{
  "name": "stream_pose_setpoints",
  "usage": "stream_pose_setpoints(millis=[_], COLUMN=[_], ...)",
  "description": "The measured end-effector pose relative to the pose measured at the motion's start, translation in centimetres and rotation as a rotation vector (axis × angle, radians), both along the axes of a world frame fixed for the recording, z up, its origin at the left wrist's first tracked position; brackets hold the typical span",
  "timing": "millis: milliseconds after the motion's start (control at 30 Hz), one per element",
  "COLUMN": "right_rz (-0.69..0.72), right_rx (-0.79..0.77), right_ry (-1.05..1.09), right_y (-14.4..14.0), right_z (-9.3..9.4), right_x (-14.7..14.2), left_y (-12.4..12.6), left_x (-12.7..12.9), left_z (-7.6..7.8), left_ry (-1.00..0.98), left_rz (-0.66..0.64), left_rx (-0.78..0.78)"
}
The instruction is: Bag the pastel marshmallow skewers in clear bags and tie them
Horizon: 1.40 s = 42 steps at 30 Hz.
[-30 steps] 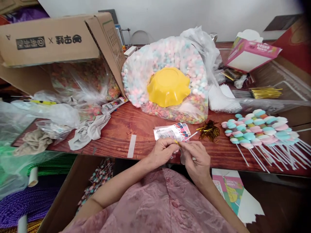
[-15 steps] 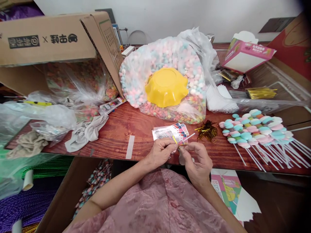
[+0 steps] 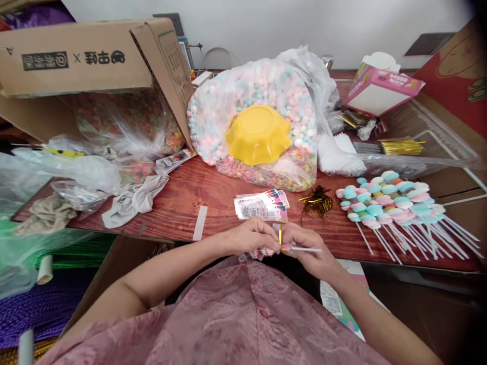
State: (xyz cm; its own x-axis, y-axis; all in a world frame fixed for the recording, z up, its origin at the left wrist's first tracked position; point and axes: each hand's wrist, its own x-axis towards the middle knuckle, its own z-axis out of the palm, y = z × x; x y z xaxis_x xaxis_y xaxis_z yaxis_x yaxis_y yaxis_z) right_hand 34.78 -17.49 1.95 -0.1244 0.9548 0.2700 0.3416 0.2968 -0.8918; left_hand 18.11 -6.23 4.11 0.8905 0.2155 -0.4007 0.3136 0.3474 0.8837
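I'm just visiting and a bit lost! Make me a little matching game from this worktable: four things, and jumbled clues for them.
1. Bowl
2. Heap of gold strips
3. Pile of pastel-topped sticks
4. Single white stick

A. At the right-hand side of the table
B. At the fingers of the left hand and right hand
C. Yellow, resting on a bulging bag
D. Just right of the fanned cards

Pairs: 1-C, 2-D, 3-A, 4-B

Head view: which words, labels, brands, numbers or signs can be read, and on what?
"×": brown cardboard box; its other black print is unclear.
Pink-and-white paper carton: too blurred.
White rectangular cards: too small.
Flat rectangular plastic packet: too small.
Multicoloured paper sheet: too small.
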Motion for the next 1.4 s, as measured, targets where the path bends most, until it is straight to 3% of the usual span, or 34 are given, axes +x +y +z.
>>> stream_pose_setpoints(millis=[133,233,400,567,700,767,833,933,967,1033,1067,1133,1167,1233,1300,1367,1400], right_rz=[-0.002,0.048,0.146,0.137,0.088,0.109,0.128,0.006,-0.069,-0.23,-0.299,-0.373,-0.366,-0.267,-0.145,-0.143,-0.201], right_rx=[0.61,0.77,0.827,0.773,0.664,0.61,0.545,0.445,0.409,0.324,0.275,0.167,0.102,-0.056,-0.208,-0.197,-0.099], right_ry=[-0.598,-0.74,-0.715,-0.74,-0.74,-0.793,-0.854,-0.804,-0.743,-0.576,-0.48,-0.276,-0.172,0.023,0.162,0.149,0.078], right_y=[-1.5,-2.2,-1.5,-0.4,-0.6,-0.8,-0.5,1.1,1.8,3.0,3.5,3.8,3.8,3.6,3.5,3.8,4.0], right_z=[2.2,3.1,3.5,3.9,4.0,3.9,3.7,3.4,3.4,4.0,4.4,5.3,5.5,5.4,4.7,3.8,3.5], right_x=[-0.4,-0.8,-0.9,-0.7,-1.3,-1.7,-1.8,-1.0,-0.4,0.5,0.7,0.4,0.0,-1.1,-1.9,-2.3,-2.4], left_y=[0.3,0.7,1.2,2.2,5.5,7.1,7.5,4.9,3.4,0.8,0.0,0.0,0.6,2.5,3.9,4.3,4.1], left_x=[-0.3,-0.2,0.0,0.2,0.2,-0.1,-0.7,-1.8,-2.1,-2.3,-2.1,-1.2,-0.7,0.1,0.3,-0.1,-0.4], left_z=[-0.2,-0.8,-1.0,-0.4,0.0,1.2,3.4,7.5,8.3,8.6,8.0,5.8,4.6,2.8,2.0,1.8,1.7], left_ry=[0.106,0.12,0.111,0.007,-0.074,-0.074,-0.129,-0.261,-0.305,-0.5,-0.539,-0.476,-0.426,-0.358,-0.419,-0.479,-0.483], left_rz=[-0.165,-0.31,-0.52,-0.517,-0.67,-0.699,-0.578,-0.249,-0.211,-0.366,-0.436,-0.44,-0.328,0.063,0.353,0.477,0.482], left_rx=[-0.231,-0.289,-0.314,-0.281,-0.115,0.068,0.388,1.033,1.196,1.377,1.396,1.396,1.309,1.056,0.89,0.846,0.811])
